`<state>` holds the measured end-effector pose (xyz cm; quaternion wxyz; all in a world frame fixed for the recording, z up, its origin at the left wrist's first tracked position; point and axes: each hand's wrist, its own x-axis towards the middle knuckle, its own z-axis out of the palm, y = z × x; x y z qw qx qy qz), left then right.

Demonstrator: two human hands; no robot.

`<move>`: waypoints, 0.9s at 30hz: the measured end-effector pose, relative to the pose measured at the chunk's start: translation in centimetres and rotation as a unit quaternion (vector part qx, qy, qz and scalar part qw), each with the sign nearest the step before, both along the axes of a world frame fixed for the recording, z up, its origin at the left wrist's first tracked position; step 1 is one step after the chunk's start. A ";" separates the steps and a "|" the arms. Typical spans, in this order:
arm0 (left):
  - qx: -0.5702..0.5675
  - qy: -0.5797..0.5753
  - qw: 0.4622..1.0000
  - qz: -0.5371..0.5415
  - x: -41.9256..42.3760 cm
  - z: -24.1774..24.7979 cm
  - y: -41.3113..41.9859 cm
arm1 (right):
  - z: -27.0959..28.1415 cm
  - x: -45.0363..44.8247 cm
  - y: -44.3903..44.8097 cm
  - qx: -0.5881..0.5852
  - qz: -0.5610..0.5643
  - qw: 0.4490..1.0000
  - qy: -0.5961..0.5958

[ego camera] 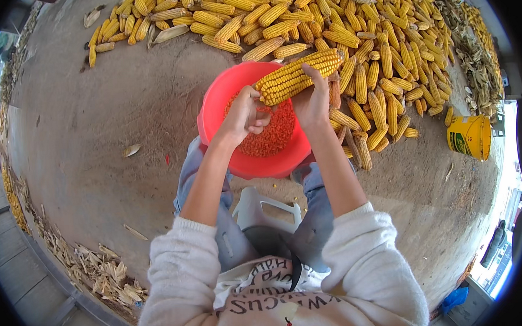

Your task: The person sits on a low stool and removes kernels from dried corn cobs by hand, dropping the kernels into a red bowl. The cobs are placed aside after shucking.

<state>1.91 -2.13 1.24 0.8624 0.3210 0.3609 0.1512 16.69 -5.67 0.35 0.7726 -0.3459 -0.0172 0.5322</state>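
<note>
An ear of yellow corn (298,78) is held above a red plastic basin (214,92). My right hand (313,99) grips it from below, thumb across the rows of kernels. My left hand (249,114) is at its lower left end, fingers curled, the thumb and index finger by the end kernels; whether they grip the ear or only touch it I cannot tell. Loose corn kernels (266,138), tinted red-orange, lie in the basin between my knees.
A large heap of corn ears (369,31) spreads beyond the basin and to its right. A yellow bucket (465,137) lies tipped at the right. Dry husks (100,276) line the lower left. Beneath me is a pale plastic stool (254,203).
</note>
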 end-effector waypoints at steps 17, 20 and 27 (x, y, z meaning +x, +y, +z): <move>0.087 0.084 0.993 -0.012 0.1 -0.1 -0.2 | -0.7 0.4 0.2 0.017 0.019 1.000 0.015; 0.111 0.104 0.988 -0.006 0.1 -0.1 -0.3 | 0.2 -0.2 0.0 0.013 0.022 1.000 -0.019; 0.129 0.105 0.986 -0.025 0.1 -0.2 -0.2 | 0.5 -0.6 -0.2 0.003 0.015 0.997 -0.075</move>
